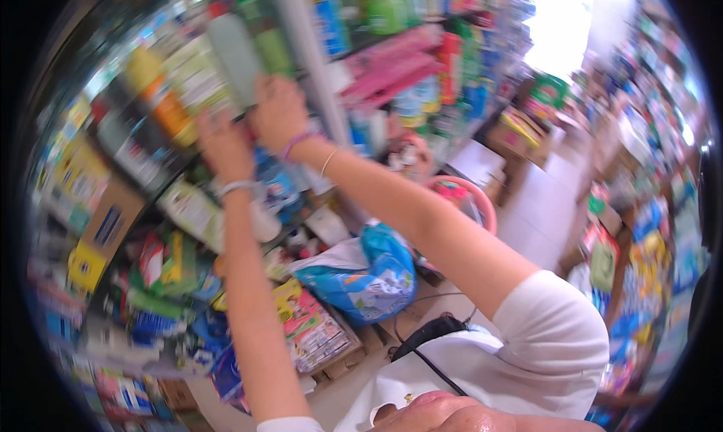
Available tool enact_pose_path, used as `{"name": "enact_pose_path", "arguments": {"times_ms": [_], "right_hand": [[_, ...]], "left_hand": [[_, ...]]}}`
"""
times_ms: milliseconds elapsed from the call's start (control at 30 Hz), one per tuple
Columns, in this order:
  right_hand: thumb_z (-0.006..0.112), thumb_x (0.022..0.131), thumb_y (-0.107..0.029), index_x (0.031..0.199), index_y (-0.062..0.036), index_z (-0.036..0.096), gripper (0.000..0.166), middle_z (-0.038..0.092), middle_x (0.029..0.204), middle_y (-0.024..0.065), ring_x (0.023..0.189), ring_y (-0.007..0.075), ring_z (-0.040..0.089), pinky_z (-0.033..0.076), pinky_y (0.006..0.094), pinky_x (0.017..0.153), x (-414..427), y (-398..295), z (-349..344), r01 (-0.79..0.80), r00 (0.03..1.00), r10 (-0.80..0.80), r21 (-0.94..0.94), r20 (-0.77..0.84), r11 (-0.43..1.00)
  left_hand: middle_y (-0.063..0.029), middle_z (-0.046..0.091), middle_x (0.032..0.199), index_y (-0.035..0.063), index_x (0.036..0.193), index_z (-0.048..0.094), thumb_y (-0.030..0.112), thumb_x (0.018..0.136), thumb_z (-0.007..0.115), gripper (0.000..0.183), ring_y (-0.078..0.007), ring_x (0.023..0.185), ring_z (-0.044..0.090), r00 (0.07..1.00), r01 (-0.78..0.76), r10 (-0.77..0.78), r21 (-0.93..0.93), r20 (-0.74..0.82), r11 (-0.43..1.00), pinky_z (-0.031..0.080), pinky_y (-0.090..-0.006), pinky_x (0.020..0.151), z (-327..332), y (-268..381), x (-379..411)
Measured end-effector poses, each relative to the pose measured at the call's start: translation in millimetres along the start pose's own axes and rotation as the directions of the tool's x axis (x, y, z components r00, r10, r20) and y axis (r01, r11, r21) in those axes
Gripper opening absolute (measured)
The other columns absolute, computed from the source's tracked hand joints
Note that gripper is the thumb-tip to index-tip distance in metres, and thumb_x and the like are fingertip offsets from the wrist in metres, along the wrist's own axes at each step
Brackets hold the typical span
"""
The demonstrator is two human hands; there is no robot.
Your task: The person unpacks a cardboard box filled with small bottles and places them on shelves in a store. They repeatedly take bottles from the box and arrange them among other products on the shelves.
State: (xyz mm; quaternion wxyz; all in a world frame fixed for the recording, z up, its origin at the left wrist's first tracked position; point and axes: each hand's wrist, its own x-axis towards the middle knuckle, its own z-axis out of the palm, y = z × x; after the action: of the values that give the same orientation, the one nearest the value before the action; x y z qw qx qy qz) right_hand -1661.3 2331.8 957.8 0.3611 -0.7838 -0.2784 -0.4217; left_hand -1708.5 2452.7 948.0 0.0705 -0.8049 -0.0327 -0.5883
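My left hand [225,144] is raised to a shelf, its fingers against the lower end of a pale green-and-white labelled bottle [197,73]. Just right of it, my right hand [279,113] touches the bottom of a grey-green bottle [234,53] with a red cap. A green bottle [274,48] stands beyond the right fingers. Left of my left hand are a yellow-and-orange bottle [161,96] and a dark bottle [149,124]. Motion blur hides how firmly the fingers grip. Under my left wrist, a white-green bottle [192,209] leans on the lower level.
A grey shelf post [316,53] rises close to my right hand. Below are a blue plastic bag [361,282], a carton of colourful printed packs [313,330] and a pink basket rim [490,209]. Stocked shelves [649,251] line the tiled aisle [531,223] on the right.
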Motion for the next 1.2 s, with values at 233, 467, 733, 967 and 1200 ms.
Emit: {"name": "enact_pose_path", "arguments": {"times_ms": [233, 467, 733, 967, 1200], "right_hand": [[0.061, 0.081, -0.025, 0.124, -0.0106, 0.047, 0.047, 0.058, 0.099, 0.0184, 0.087, 0.0327, 0.060, 0.048, 0.0426, 0.074, -277.3, 137.9, -197.3, -0.036, 0.447, -0.263, 0.310, 0.855, 0.950], [0.059, 0.075, -0.018, 0.099, -0.0042, 0.065, 0.029, 0.066, 0.090, 0.0194, 0.082, 0.0344, 0.064, 0.050, 0.0426, 0.076, -529.7, 334.8, -509.9, -0.800, 0.274, 0.949, -0.510, 0.155, 0.314], [0.060, 0.081, -0.016, 0.098, 0.0011, 0.063, 0.024, 0.066, 0.080, 0.0121, 0.072, 0.0165, 0.064, 0.051, 0.0291, 0.067, -541.0, 452.8, -615.7, -0.954, 0.232, 0.965, -0.221, -0.121, 0.202], [0.061, 0.083, -0.014, 0.108, 0.0017, 0.060, 0.030, 0.065, 0.090, 0.0115, 0.073, 0.0148, 0.064, 0.052, 0.0272, 0.065, -484.3, 575.3, -579.5, -0.977, 0.105, 0.989, 0.197, 0.102, 0.084], [0.061, 0.083, -0.013, 0.104, 0.0013, 0.060, 0.026, 0.065, 0.088, 0.0097, 0.068, 0.0134, 0.061, 0.050, 0.0253, 0.061, -525.3, 742.6, -673.0, -0.990, -0.067, 0.989, 0.136, -0.130, -0.049]], "left_hand": [[-0.0223, 0.038, 0.130, -0.0009, 0.122, 0.047, 0.021, 0.085, 0.063, 0.045, -0.0349, 0.118, 0.042, 0.990, 0.138, -0.143, -0.282, 0.003, 0.949, 0.035, -0.0441, 0.100, -56.9, 64.8, -77.7], [-0.0079, 0.053, 0.104, -0.0006, 0.112, 0.049, 0.011, 0.090, 0.054, 0.025, -0.0166, 0.093, 0.052, 0.646, 0.712, -0.443, -0.700, 0.621, 0.057, 0.043, -0.0287, 0.085, -100.9, 264.5, -198.4], [-0.0060, 0.056, 0.085, 0.0058, 0.097, 0.055, 0.046, 0.089, 0.048, 0.041, -0.0187, 0.073, 0.054, 0.942, 0.119, 0.011, -0.306, 0.335, -0.945, 0.042, -0.0352, 0.076, -95.5, 512.9, -91.4], [-0.0116, 0.060, 0.082, 0.0039, 0.087, 0.057, 0.050, 0.089, 0.047, 0.047, -0.0215, 0.069, 0.057, 0.976, -0.209, 0.149, -0.864, -0.157, 0.458, 0.044, -0.0386, 0.061, 27.2, 669.4, -60.3], [-0.0112, 0.058, 0.076, -0.0081, 0.106, 0.054, 0.037, 0.094, 0.041, 0.048, -0.0194, 0.071, 0.054, 0.950, 0.292, -0.116, -0.957, 0.290, 0.002, 0.045, -0.0352, 0.072, 195.1, 868.8, -17.3]]}}
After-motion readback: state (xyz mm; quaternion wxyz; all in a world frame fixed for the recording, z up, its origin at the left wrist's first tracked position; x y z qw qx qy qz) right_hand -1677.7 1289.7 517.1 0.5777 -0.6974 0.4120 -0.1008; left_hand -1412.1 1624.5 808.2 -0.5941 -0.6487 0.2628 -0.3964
